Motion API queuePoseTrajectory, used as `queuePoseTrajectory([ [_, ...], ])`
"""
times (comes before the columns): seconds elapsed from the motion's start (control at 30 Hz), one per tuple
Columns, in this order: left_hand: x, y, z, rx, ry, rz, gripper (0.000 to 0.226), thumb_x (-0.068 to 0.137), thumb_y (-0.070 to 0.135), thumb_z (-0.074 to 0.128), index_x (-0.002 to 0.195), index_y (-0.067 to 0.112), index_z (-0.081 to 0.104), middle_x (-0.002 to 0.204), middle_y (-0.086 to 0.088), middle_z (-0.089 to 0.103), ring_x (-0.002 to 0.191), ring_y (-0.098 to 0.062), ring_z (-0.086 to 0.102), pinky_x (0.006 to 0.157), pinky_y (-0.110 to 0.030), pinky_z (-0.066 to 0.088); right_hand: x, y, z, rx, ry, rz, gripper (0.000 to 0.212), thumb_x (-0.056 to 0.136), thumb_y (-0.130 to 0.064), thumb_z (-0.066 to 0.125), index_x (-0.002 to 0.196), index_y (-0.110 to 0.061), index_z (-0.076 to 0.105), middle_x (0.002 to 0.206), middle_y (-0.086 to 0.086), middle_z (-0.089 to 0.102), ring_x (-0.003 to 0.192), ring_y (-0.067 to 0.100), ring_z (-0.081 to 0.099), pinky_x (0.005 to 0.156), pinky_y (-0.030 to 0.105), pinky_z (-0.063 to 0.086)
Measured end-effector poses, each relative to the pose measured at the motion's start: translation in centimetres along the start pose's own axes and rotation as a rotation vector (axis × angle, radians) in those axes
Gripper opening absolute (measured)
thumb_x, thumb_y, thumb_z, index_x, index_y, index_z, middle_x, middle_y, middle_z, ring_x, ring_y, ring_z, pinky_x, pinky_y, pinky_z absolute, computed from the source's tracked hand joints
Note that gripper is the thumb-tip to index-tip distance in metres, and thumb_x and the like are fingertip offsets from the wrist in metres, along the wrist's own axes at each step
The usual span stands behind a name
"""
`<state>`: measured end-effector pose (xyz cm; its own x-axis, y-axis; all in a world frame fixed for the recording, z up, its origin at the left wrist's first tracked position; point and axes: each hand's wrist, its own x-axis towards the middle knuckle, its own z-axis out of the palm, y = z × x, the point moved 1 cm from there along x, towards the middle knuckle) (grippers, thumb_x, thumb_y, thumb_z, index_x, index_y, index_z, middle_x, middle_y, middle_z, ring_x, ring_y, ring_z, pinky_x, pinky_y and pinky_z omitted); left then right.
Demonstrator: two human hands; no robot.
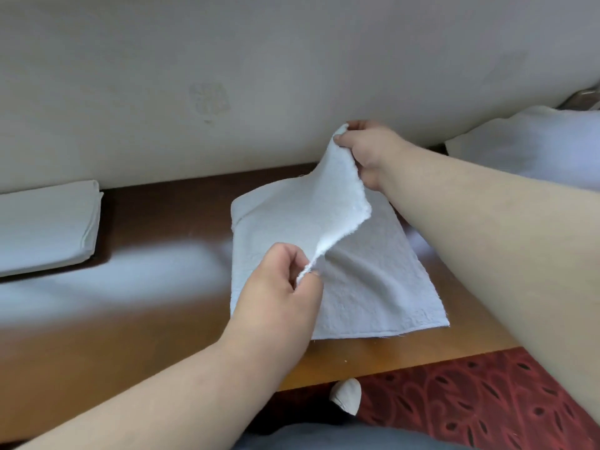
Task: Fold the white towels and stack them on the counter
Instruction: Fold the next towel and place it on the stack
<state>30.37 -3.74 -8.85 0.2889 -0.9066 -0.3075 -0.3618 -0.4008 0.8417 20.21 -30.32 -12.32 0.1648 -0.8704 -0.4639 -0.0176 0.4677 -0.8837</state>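
1. The wooden counter (162, 319) ran along the pale wall (227, 60) in front of you, with patterned red carpet (470, 401) below its near edge.
2. The white towel (373, 280) you were working on lay mid-counter, its lower layer flat on the wood and its upper layer raised between your hands.
3. A folded towel stack (45, 222) sat at the counter's far left against the wall, well apart from the working towel; a heap of unfolded white towels (526, 144) waited at the far right.
4. Your right hand (367, 154) pinched the far corner of the raised layer between thumb and curled fingers, lifted near the wall.
5. Your left hand (279, 287) pinched the near corner of the same edge, fingers curled round it, just above the flat layer.
6. By my reading, you were mid-fold: the free edge was lifted and not yet laid down.
7. The next move called for carrying both corners across together, keeping the edge taut, and matching it to the opposite edge before you let go. Then you would need to smooth it.
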Motion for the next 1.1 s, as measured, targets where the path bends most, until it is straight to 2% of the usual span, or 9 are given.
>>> queuePoseTrajectory([
  [0.1,-0.8,-1.8,-3.9,-0.038,0.168,-0.074,0.005,0.085,0.034,0.048,0.084,0.030,0.048,0.065,-0.004,0.059,0.060,-0.024,0.063,0.042,-0.021,0.042,0.0,-0.1,4.5,0.061,-0.063,0.005,0.033,0.094,0.000,0.056,0.123,-0.015,0.055,0.106,0.011,0.066,0.089,0.027,0.068,0.061,0.034,0.056],
  [0.2,-2.0,-4.5,-8.2,-0.079,0.303,-0.160,0.015,0.075,0.039,0.045,0.085,0.028,0.049,0.058,0.001,0.059,0.051,-0.014,0.061,0.045,-0.026,0.041,-0.2,-1.0,10.0,0.105,-0.140,0.020,0.033,0.094,0.002,0.055,0.121,-0.017,0.053,0.111,0.013,0.062,0.090,0.028,0.065,0.061,0.037,0.055],
  [0.4,-4.1,-10.0,-15.3,-0.177,0.487,-0.278,0.006,0.087,0.028,0.050,0.082,0.031,0.049,0.057,0.010,0.056,0.048,-0.011,0.056,0.045,-0.023,0.042,-1.2,-1.6,23.6,0.051,-0.327,0.027,0.021,0.094,0.001,0.056,0.100,-0.019,0.053,0.095,0.009,0.063,0.074,0.022,0.066,0.060,0.036,0.058],
  [0.5,-4.4,-12.7,-18.4,-0.222,0.527,-0.328,0.004,0.081,0.034,0.048,0.084,0.031,0.049,0.056,0.009,0.052,0.049,-0.011,0.054,0.047,-0.025,0.040,-1.6,-0.5,30.3,-0.005,-0.385,0.026,0.025,0.093,-0.001,0.055,0.111,-0.018,0.053,0.096,0.008,0.063,0.076,0.023,0.066,0.065,0.038,0.059],
  [0.67,-4.5,-17.9,-23.2,-0.248,0.549,-0.407,0.005,0.084,0.034,0.048,0.088,0.030,0.049,0.059,0.007,0.047,0.053,-0.013,0.046,0.051,-0.031,0.036,-1.5,3.2,40.0,-0.127,-0.414,0.068,0.042,0.089,-0.001,0.055,0.127,-0.019,0.050,0.111,0.010,0.061,0.087,0.026,0.066,0.068,0.038,0.060],
  [0.9,-3.9,-25.8,-28.1,-0.183,0.534,-0.585,0.011,0.083,0.024,0.043,0.077,0.034,0.046,0.050,0.011,0.038,0.043,-0.005,0.033,0.039,-0.021,0.028,-1.1,9.5,49.4,-0.369,-0.398,0.072,0.040,0.089,-0.005,0.057,0.124,-0.023,0.049,0.128,0.014,0.056,0.085,0.024,0.062,0.054,0.029,0.059],
  [0.97,-4.0,-27.9,-28.8,-0.118,0.509,-0.635,0.010,0.081,0.026,0.042,0.076,0.033,0.045,0.048,0.012,0.039,0.041,-0.005,0.034,0.040,-0.023,0.029,-1.0,11.3,50.8,-0.434,-0.390,0.065,0.042,0.092,-0.007,0.057,0.131,-0.021,0.048,0.128,0.017,0.057,0.080,0.024,0.061,0.062,0.034,0.061],
  [1.03,-3.9,-29.4,-29.2,-0.059,0.444,-0.702,0.006,0.082,0.026,0.043,0.078,0.031,0.046,0.049,0.011,0.042,0.039,-0.006,0.036,0.042,-0.026,0.030,-1.0,12.4,51.3,-0.528,-0.411,0.015,0.049,0.093,-0.011,0.058,0.139,-0.020,0.044,0.129,0.015,0.058,0.090,0.027,0.064,0.084,0.042,0.060],
  [1.1,-3.4,-30.3,-29.2,0.013,0.364,-0.782,0.007,0.084,0.024,0.047,0.090,0.027,0.046,0.060,0.011,0.049,0.045,-0.005,0.043,0.046,-0.025,0.035,-1.9,12.6,50.1,-0.607,-0.438,-0.067,0.056,0.093,-0.018,0.060,0.145,-0.022,0.041,0.123,0.003,0.057,0.100,0.022,0.063,0.093,0.029,0.053],
])
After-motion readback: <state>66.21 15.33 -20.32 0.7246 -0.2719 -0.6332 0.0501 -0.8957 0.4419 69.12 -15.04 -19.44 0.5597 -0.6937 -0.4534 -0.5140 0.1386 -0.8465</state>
